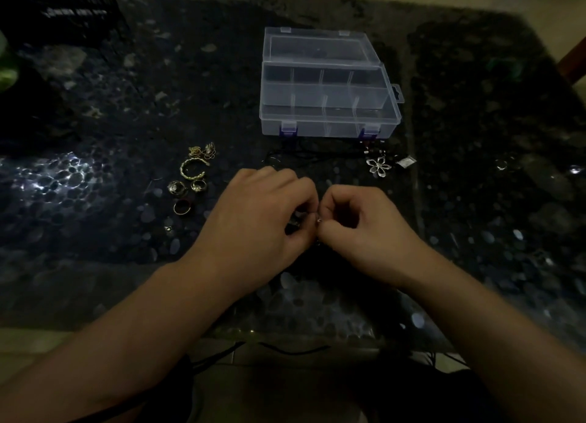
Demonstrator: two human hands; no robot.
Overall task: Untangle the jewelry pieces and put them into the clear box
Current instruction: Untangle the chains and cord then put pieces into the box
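Hands meet mid-tabletop: left hand and right hand both pinch a small tangled piece; clear box lies straight ahead toward the far edge.

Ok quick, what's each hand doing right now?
Left hand: fingers curled, pinching a small jewelry piece.
Right hand: pinching the same piece.

Both hands meet over the dark pebbled desk, the left hand and right hand each pinching a small jewelry piece between curled fingertips. Beyond them the clear box stands open. Rings, a gold bangle and chain lie left; a flower pendant lies right.
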